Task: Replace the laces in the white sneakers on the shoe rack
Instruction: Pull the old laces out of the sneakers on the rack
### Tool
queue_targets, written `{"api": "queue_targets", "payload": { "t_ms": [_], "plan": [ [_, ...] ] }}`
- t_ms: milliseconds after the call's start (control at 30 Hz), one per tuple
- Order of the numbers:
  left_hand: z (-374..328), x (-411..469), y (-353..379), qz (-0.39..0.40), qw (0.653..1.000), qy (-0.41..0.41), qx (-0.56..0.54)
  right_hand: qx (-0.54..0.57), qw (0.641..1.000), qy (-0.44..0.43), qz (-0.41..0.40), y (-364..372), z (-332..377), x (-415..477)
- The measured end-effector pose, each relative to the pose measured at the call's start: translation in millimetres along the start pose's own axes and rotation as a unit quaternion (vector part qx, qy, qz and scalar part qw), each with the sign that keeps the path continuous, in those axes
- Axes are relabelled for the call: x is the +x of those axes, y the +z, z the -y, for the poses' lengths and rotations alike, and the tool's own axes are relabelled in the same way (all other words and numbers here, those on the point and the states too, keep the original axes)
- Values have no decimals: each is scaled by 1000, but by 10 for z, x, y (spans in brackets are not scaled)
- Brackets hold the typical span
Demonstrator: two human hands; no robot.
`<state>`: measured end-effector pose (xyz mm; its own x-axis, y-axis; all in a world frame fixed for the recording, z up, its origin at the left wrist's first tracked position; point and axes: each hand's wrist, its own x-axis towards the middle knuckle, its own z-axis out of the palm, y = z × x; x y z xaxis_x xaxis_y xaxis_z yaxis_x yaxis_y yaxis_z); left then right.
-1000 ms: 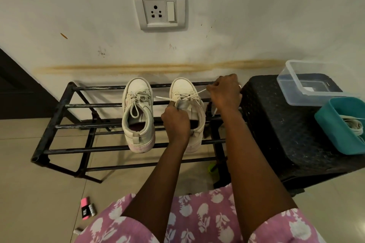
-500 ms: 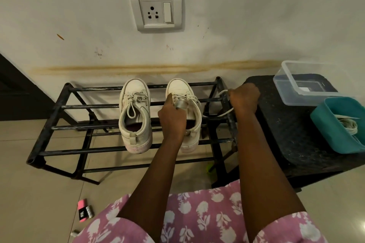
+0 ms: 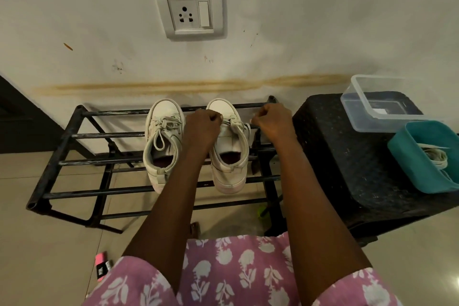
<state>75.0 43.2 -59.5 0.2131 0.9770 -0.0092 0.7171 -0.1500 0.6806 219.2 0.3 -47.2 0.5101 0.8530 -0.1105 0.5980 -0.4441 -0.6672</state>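
The worked sneaker [image 3: 229, 154] stands toe to the wall on the top bars of the shoe rack [image 3: 99, 135], directly below and between the two hands. Its lace [image 3: 234, 124] is bunched across the upper eyelets and runs out to either side into the hands. The left hand [image 3: 202, 123] is a tight fist at the inner edge of the lacing. The right hand [image 3: 270, 119] is curled the same way just beyond the shoe's outer edge, touching a loop of lace. The fingertips are hidden, but each fist appears to pinch one end, probably to draw the lace evenly through the eyelets while the rack steadies the shoe.

Just outside the left hand, the second sneaker [image 3: 161, 149] sits parallel with its lace tied in a loose bow, so it looks either finished or untouched; I cannot tell which.

Beyond the right hand stands a black stool [image 3: 342, 161], within easy reach, carrying two containers. The clear tub [image 3: 357, 119], farther from the person, shows only a small pale scrap. The teal tub [image 3: 407, 156], nearer, holds a coil of white laces [image 3: 437, 156], whether spare or discarded is unclear.
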Motion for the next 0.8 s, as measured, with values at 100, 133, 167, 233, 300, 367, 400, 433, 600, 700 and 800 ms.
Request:
{"api": "queue_targets", "payload": {
  "t_ms": [100, 133, 167, 233, 300, 367, 400, 433, 600, 700, 800],
  "plan": [
    [-47, 179, -14, 56, 995, 26, 83, 33, 997, -36, 64, 3, 83, -42],
    [-84, 220, -10, 72, 991, 23, 107, 47, 995, -37, 85, 8, 105, -62],
    [-118, 253, 3, 84, 988, 21, 130, 56, 993, -32, 102, 13, 123, -82],
    [-207, 256, 31, 98, 977, 29, 188, 69, 988, -24, 133, 10, 135, -111],
    [-249, 256, 56, 90, 966, 53, 238, 73, 982, -35, 169, 0, 130, -145],
    [-246, 291, 57, 89, 964, 56, 245, 84, 974, -51, 203, -3, 107, -189],
    [-234, 311, 53, 98, 966, 51, 234, 76, 973, -54, 211, 0, 88, -207],
    [-214, 332, 51, 108, 968, 48, 223, 58, 973, -56, 215, 11, 67, -217],
    [-146, 311, 8, 107, 985, 39, 130, -26, 986, -40, 163, 143, 5, -221],
    [-132, 266, 11, 102, 993, 16, 57, -40, 988, -45, 141, 245, 10, -222],
    [-41, 277, 24, 95, 990, -62, -78, -48, 989, -39, 132, 298, 18, -218]
  ]
}}
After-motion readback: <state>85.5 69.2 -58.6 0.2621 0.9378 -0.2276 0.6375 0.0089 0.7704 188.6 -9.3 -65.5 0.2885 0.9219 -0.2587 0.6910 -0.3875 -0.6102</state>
